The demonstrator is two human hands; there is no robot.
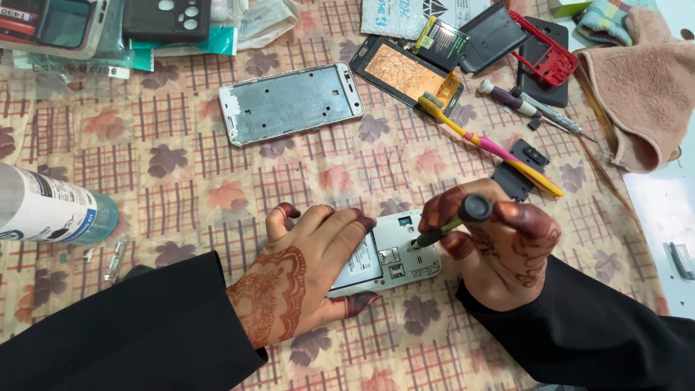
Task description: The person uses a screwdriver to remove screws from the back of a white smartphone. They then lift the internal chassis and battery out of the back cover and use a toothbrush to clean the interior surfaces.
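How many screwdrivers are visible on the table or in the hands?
2. One green-handled screwdriver is held in the right hand, tip on the opened phone. Another screwdriver lies near the pink towel. Clutter may hide more.

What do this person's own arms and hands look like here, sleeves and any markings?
Both arms wear long, plain black sleeves reaching the wrists. The left hand bears a reddish-brown henna pattern of fine scrolls across its back, with darkly stained fingertips. The right hand shows much darker henna covering the fingers and palm side. No rings, watch or gloves are visible.
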